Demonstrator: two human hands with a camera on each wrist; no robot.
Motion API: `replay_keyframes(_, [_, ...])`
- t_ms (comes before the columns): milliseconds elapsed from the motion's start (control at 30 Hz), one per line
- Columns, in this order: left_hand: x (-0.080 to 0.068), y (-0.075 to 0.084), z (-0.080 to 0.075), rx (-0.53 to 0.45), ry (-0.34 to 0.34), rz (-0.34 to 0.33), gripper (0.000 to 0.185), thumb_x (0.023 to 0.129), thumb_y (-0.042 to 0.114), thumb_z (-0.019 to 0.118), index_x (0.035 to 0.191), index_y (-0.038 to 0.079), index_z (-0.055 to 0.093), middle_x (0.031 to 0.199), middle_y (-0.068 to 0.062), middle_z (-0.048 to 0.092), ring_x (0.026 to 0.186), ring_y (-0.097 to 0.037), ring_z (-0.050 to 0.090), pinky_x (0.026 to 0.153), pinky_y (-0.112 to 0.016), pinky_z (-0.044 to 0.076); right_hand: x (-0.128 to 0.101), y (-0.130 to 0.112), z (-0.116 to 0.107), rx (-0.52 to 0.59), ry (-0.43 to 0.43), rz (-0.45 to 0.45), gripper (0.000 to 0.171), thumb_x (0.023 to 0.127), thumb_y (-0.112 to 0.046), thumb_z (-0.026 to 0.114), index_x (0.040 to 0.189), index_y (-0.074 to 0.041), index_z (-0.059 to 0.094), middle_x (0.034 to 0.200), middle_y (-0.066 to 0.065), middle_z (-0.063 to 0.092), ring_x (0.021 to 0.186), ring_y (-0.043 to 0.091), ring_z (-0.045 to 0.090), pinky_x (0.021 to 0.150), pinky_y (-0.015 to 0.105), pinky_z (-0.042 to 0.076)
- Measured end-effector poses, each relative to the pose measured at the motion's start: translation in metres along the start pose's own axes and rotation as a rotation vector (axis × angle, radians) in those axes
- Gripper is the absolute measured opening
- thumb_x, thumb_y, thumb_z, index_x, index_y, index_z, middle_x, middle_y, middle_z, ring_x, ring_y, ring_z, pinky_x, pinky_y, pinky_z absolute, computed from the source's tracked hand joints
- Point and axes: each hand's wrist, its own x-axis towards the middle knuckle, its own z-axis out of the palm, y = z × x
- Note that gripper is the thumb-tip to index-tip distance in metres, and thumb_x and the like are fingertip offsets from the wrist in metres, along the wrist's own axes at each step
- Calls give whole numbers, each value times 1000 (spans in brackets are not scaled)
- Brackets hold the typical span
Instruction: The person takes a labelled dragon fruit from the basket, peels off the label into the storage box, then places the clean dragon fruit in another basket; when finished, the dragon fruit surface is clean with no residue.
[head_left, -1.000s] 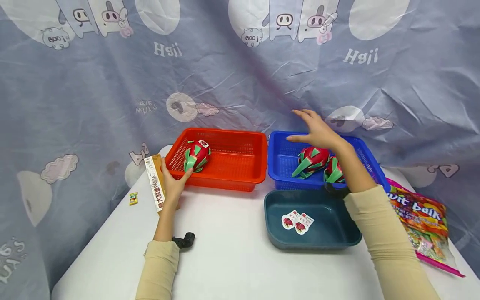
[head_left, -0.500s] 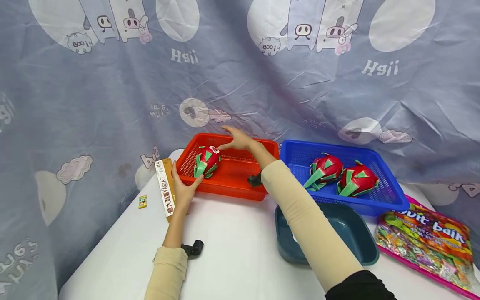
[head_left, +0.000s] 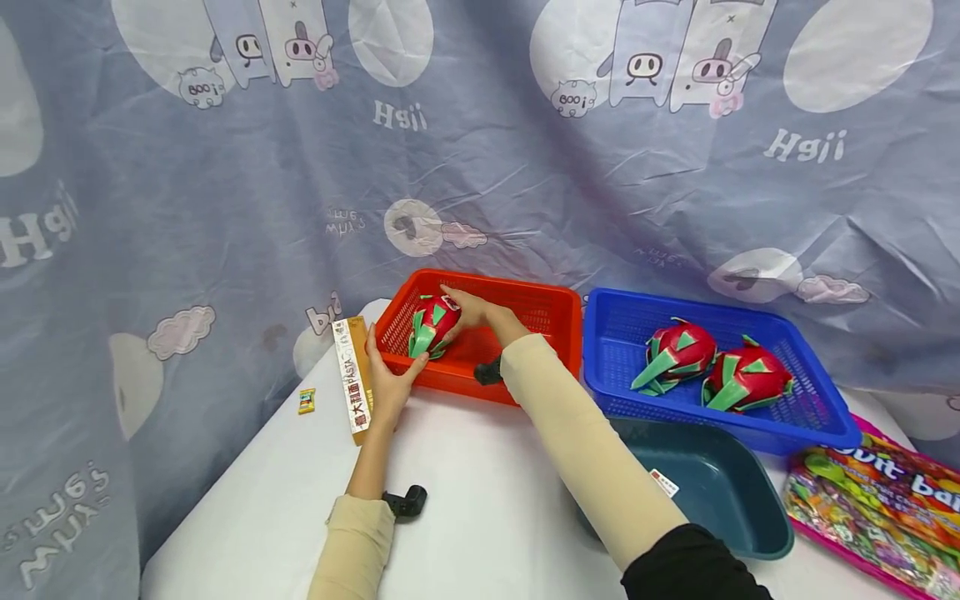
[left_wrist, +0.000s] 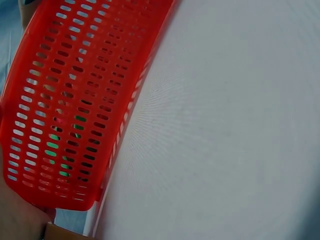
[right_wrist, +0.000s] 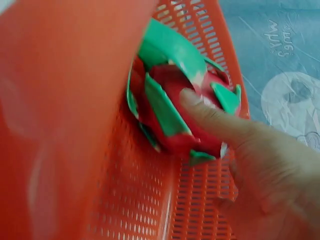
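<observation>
A red dragon fruit [head_left: 433, 321] with green scales lies at the left end of the red basket [head_left: 450, 382]. My right hand [head_left: 472, 312] reaches into that basket and holds the fruit from its right side. In the right wrist view the thumb [right_wrist: 200, 102] presses on the red skin, while most of the other fingers are hidden. My left hand [head_left: 390, 383] grips the basket's front left corner, thumb at the front rim and fingers along the left side. The left wrist view shows the slotted basket wall [left_wrist: 65, 75], with green scales visible through the slots.
Two more dragon fruits [head_left: 678, 354] lie in the blue basket [head_left: 817, 425] to the right. In front stands a dark teal tub [head_left: 757, 533], partly behind my right sleeve. A candy bag [head_left: 877, 508] lies far right; a pasta box [head_left: 352, 379] and small yellow packet [head_left: 306, 401] lie left.
My right hand has moved left from over the blue basket into the red basket and onto the dragon fruit. The left hand stays at the basket corner. The head view has shifted left.
</observation>
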Motion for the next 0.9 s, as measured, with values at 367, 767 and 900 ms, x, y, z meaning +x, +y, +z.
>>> replay_keyframes(367, [-1, -5, 7, -7, 12, 37, 96, 71, 23, 76, 141, 37, 11, 146, -1, 20, 130, -30, 27, 105, -45, 24, -1, -12, 15, -358, 46, 86, 106, 65, -25, 80, 145, -22, 10, 147, 7, 16, 133, 26, 19, 104, 40, 30])
replay_keyframes(767, [-2, -2, 4, -4, 16, 33, 94, 71, 28, 75, 142, 31, 13, 145, -4, 21, 130, -27, 26, 106, -44, 24, -14, -5, 16, -570, 171, 128, 102, 57, -53, 78, 141, -26, 26, 132, 8, 36, 120, 25, 33, 96, 39, 35])
replay_keyframes(900, [-2, 6, -1, -32, 18, 67, 93, 72, 24, 75, 143, 16, 15, 143, -12, 24, 129, -32, 27, 106, -46, 22, -19, -4, 16, -572, 204, 222, 106, 54, -66, 71, 139, -19, 30, 131, 11, 37, 121, 27, 33, 98, 40, 33])
